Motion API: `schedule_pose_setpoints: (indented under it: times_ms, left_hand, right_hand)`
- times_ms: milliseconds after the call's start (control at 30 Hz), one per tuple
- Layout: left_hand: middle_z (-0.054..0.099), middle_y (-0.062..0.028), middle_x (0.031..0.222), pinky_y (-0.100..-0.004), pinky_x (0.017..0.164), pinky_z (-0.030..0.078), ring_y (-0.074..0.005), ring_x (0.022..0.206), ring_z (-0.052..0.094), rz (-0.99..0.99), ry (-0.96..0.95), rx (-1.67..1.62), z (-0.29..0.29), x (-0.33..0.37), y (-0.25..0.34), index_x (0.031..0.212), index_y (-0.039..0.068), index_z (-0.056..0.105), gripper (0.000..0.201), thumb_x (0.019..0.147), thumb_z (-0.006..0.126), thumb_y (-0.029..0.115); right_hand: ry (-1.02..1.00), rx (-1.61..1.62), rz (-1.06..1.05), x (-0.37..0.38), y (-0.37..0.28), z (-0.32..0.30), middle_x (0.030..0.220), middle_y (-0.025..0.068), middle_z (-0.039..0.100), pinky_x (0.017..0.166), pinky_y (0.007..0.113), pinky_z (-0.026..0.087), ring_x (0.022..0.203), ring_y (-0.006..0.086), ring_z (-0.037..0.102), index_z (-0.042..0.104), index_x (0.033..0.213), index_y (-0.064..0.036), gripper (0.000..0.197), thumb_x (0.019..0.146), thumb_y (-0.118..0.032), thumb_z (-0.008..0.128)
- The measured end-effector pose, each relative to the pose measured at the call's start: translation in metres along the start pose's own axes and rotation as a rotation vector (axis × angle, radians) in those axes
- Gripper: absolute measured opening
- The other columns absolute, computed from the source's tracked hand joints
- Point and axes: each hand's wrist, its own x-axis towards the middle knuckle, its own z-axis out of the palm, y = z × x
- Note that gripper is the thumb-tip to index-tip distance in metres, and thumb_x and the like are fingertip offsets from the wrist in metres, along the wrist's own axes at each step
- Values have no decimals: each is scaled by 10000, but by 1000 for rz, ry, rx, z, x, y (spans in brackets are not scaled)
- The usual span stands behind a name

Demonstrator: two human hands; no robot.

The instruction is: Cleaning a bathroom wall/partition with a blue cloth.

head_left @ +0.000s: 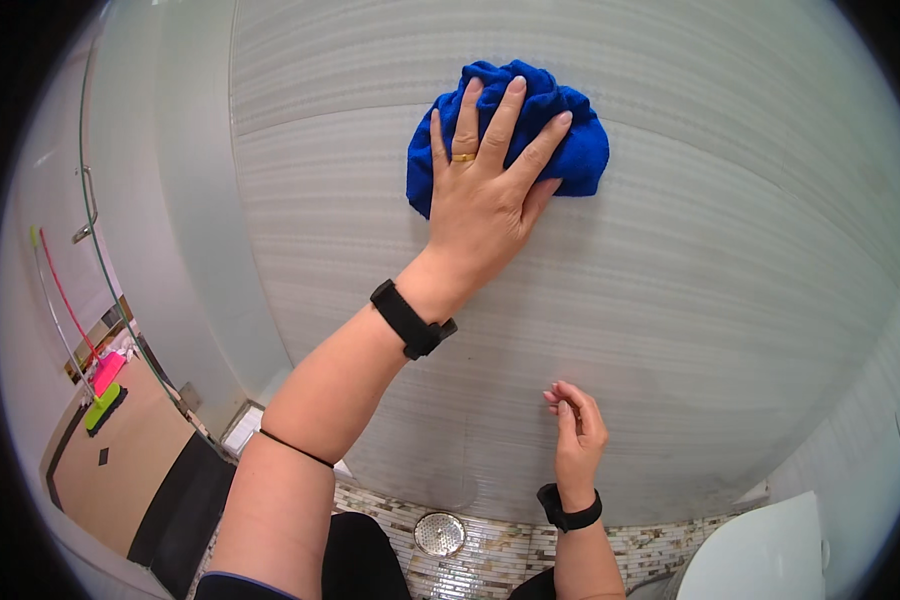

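While the fingers (500, 130) of the left hand (480, 205) spread wide over a bunched blue cloth (582, 165), we see them hold it flat against the pale grey striped wall (690, 290). The cloth sits high on the wall, its folds showing above the fingertips and to both sides of the hand. We notice a gold ring (463, 157) on one finger and a black wristband (408, 320) below. Lower down, the right hand (582, 440) hangs in front of the wall, well apart from the cloth, its fingers loosely curled toward the thumb; it wears a black wristband too. Farther out, we find a round metal drain (440, 534) in the small-tiled floor (370, 507), and a white rounded fixture (760, 550) at lower right. To the left, beyond a glass edge (101, 250), we make out a green broom (105, 408) just beside a pink dustpan (108, 373).
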Motion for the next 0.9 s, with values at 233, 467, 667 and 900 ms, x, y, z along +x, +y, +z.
schedule_pose_setpoints:
  times_ms: [233,467,667,900]
  left_hand:
    - [301,-86,1456,-580,1063,162,-367,1343,230,116,-107,-39,7,-51,36,1273,272,543,511,776,662,249]
    - [296,-39,1452,-609,1088,103,-336,1354,223,312,-305,-40,16,-144,74,1302,346,493,546,778,641,382]
    - [278,6,1472,-599,1101,92,-284,1381,190,401,-349,-60,17,-148,79,1297,354,504,495,808,587,351]
    - [289,-45,1462,-575,1090,130,-313,1373,197,273,-134,-119,39,-44,96,1283,297,527,557,753,692,257]
  right_hand:
    - [-5,14,32,-4,12,-9,1049,116,613,807,276,494,949,190,621,578,1103,43,220,915,26,465]
    - [42,-45,26,-12,22,-12,957,120,630,765,284,493,875,195,629,597,1033,40,190,878,45,488]
    - [60,-105,31,-19,25,-21,923,119,634,760,285,488,851,198,625,601,1008,35,165,877,30,500]
    - [96,-49,52,-17,17,-30,937,123,633,762,285,492,866,197,625,598,1016,37,172,892,24,479]
